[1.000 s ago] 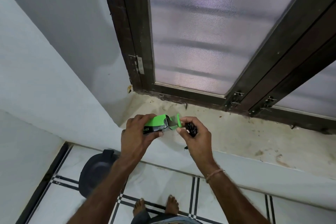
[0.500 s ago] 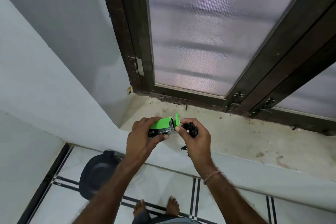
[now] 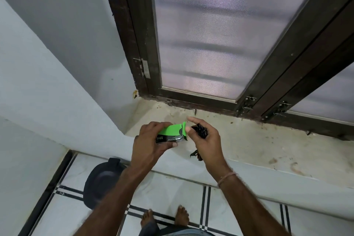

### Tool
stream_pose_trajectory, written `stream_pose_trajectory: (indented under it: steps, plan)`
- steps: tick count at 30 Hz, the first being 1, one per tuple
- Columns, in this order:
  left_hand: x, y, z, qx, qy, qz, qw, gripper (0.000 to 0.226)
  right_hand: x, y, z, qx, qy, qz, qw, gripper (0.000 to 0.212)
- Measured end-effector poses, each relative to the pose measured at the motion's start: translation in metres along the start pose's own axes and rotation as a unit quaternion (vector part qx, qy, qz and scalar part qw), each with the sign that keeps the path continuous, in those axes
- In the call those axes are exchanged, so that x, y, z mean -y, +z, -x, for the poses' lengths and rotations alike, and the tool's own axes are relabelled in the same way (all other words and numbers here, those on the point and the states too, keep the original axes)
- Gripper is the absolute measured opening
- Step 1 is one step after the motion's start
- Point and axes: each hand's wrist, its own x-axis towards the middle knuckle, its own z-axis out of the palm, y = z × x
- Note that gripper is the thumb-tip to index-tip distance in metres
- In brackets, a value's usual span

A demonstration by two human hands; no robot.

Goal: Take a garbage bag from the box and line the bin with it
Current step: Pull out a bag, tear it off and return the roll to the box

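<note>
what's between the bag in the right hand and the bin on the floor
Nothing visible blocks it. The right hand holds the crumpled black bag above the ledge; the bin stands below on the floor, partly hidden by the left forearm. Its top looks covered, possibly by a lid.

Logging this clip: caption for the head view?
Left hand holds green-and-black cardboard bag box while right hand grips crumpled black plastic bag above stone sill.

Sill [image 3: 249, 140]: beige, stained — scattered dark debris.
Floor [image 3: 172, 193]: white tiles, black lines — dark bin [image 3: 101, 180], bare feet [image 3: 164, 218].
</note>
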Motion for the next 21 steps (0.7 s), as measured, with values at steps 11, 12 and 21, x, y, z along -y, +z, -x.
stream_pose_trajectory:
  steps: [11,12,21]
  plan:
    - [0.004,-0.005,-0.005,0.028,0.018,-0.02,0.999,0.059,0.006,-0.01,-0.008,0.073,0.044,0.004,0.996,0.022]
    - [0.005,-0.005,-0.005,0.03,0.017,-0.02,0.999,0.059,0.006,-0.01,-0.008,0.074,0.044,0.002,0.996,0.02]
    - [0.008,-0.004,-0.007,0.047,0.016,0.003,0.999,0.06,0.008,-0.016,-0.012,0.084,0.041,0.001,0.996,0.014]
